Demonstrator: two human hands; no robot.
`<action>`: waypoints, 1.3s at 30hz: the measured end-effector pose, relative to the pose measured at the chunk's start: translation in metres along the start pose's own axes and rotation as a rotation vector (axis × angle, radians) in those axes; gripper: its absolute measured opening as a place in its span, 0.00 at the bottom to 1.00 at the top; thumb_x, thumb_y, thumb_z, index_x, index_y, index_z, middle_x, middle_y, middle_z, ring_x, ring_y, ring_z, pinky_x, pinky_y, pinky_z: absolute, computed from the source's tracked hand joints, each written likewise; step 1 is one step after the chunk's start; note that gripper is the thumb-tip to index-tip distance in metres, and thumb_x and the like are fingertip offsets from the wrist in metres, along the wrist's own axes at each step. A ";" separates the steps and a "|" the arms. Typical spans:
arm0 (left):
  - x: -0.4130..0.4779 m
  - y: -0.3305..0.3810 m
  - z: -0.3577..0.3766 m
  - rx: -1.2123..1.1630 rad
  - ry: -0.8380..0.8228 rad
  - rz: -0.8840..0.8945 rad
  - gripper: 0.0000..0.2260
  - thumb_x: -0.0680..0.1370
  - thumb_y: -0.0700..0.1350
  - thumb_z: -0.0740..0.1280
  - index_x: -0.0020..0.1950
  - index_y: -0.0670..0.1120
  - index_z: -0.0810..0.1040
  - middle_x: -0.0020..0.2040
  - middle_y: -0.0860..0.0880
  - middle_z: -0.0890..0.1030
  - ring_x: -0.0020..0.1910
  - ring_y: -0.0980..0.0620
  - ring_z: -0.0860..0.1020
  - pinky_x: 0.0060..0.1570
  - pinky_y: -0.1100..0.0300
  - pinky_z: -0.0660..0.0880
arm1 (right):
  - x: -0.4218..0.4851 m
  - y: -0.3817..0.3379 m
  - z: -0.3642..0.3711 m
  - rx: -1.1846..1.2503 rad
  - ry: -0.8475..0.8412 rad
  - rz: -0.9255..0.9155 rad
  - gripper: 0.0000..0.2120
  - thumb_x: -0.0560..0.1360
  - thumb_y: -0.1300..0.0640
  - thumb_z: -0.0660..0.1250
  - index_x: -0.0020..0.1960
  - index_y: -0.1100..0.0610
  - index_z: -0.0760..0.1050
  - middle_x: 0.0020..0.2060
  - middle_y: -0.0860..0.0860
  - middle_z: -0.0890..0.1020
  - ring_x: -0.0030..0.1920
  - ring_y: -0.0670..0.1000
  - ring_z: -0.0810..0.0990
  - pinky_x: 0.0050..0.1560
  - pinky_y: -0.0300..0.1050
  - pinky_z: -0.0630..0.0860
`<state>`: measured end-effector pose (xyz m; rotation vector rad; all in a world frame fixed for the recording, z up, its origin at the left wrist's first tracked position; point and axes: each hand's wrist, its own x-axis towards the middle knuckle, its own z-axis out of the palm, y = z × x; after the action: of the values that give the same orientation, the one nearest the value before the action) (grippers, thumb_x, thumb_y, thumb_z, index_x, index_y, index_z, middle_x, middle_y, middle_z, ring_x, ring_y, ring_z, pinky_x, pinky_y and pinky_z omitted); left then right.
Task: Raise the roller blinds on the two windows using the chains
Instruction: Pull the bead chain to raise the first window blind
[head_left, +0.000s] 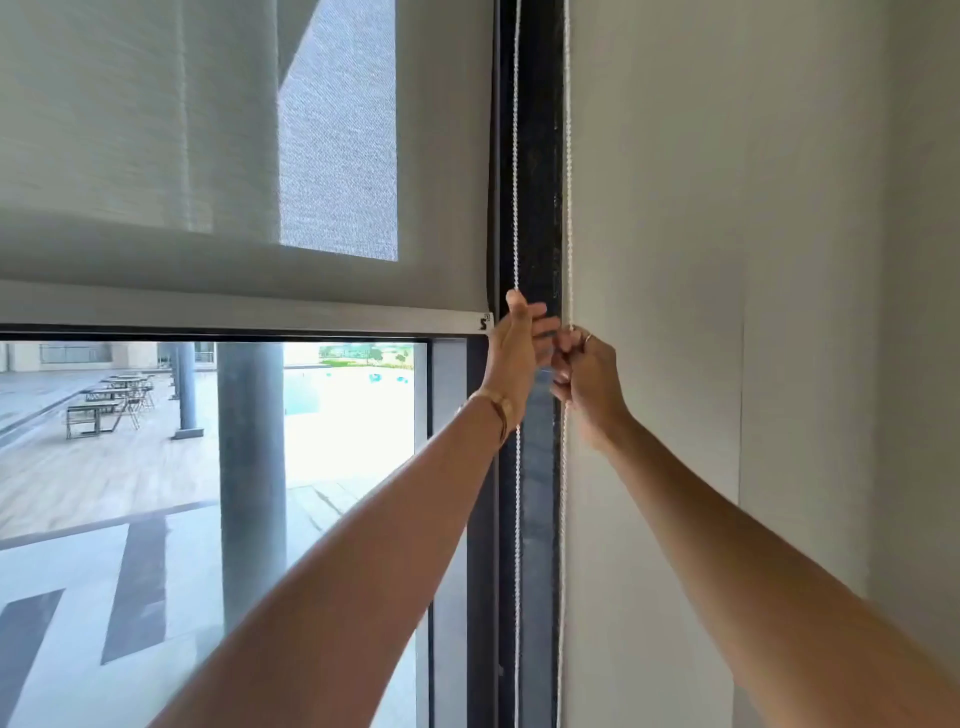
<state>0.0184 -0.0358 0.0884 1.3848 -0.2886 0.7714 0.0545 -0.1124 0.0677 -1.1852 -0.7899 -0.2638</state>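
Observation:
A grey roller blind (208, 156) hangs partway down the window, its bottom bar (234, 314) just above mid-height. Two strands of white bead chain run down the dark frame at the blind's right edge: the left strand (516, 156) and the right strand (568, 156). My left hand (514, 343) reaches up beside the end of the bottom bar, its fingers pinching the left strand. Close to its right, my right hand (587, 379) is closed around the right strand. The two hands nearly touch.
A plain white wall (727, 260) fills the right side. The dark window frame (535, 519) stands between glass and wall. Through the glass (156, 493) below the blind are a terrace, a column and outdoor tables.

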 end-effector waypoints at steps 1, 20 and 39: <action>0.006 0.007 0.002 0.029 -0.007 0.012 0.26 0.81 0.57 0.49 0.66 0.39 0.71 0.58 0.41 0.80 0.53 0.48 0.80 0.50 0.61 0.76 | -0.005 0.006 0.000 0.006 -0.005 0.011 0.16 0.72 0.72 0.47 0.34 0.55 0.65 0.25 0.49 0.64 0.22 0.44 0.57 0.20 0.35 0.55; 0.000 -0.003 0.001 0.155 -0.063 0.088 0.14 0.83 0.44 0.51 0.43 0.45 0.73 0.29 0.50 0.65 0.21 0.60 0.61 0.21 0.68 0.61 | -0.083 0.092 -0.004 -0.209 -0.206 0.183 0.17 0.82 0.60 0.50 0.37 0.56 0.67 0.26 0.50 0.68 0.24 0.45 0.64 0.26 0.36 0.62; -0.152 -0.062 -0.102 0.394 -0.054 -0.160 0.07 0.80 0.45 0.60 0.53 0.54 0.76 0.55 0.47 0.80 0.56 0.50 0.78 0.57 0.55 0.74 | -0.211 0.050 0.002 -0.900 -0.287 0.188 0.19 0.82 0.55 0.54 0.68 0.62 0.69 0.67 0.57 0.75 0.68 0.53 0.73 0.70 0.47 0.67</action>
<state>-0.0776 0.0128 -0.0716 1.7783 -0.0660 0.6806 -0.0674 -0.1354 -0.1101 -2.1695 -0.8193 -0.3075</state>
